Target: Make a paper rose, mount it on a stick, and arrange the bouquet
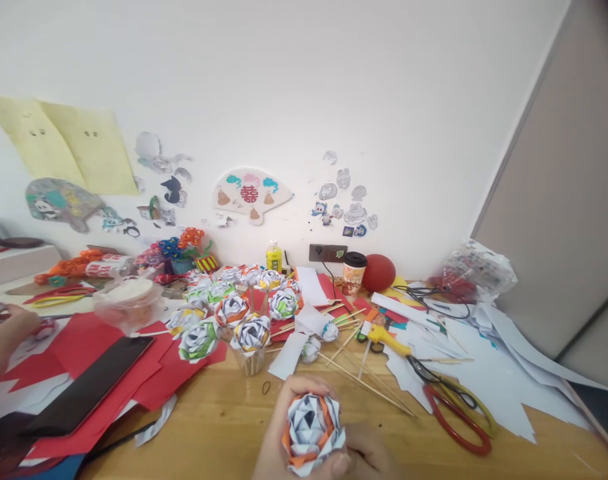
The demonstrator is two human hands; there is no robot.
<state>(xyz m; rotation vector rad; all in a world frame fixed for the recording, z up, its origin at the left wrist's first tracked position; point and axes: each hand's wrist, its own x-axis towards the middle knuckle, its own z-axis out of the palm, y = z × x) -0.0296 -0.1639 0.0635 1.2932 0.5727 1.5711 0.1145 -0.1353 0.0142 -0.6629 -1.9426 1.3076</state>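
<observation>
A folded paper flower (311, 427), white with orange edges, sits low in the middle of the head view. My left hand (279, 427) is wrapped round it from the left and behind. Against its lower right side is my right hand (371, 453), fingers curled and slightly blurred; whatever they pinch is hidden. Beyond my hands, several similar paper flowers (251, 332) with green, yellow and orange edges stand bunched on sticks in a clear cup (251, 363). Two small white paper flowers (311, 350) lie near loose paper pieces (288, 355).
Wooden sticks (369, 383), a yellow glue gun (389, 339) and red-handled scissors (457, 427) lie to the right, beside white paper sheets (484, 387). Leftward are red paper (84, 340), a dark phone-like slab (91, 387) and another person's hand (17, 327). A lidded cup (354, 273) stands behind.
</observation>
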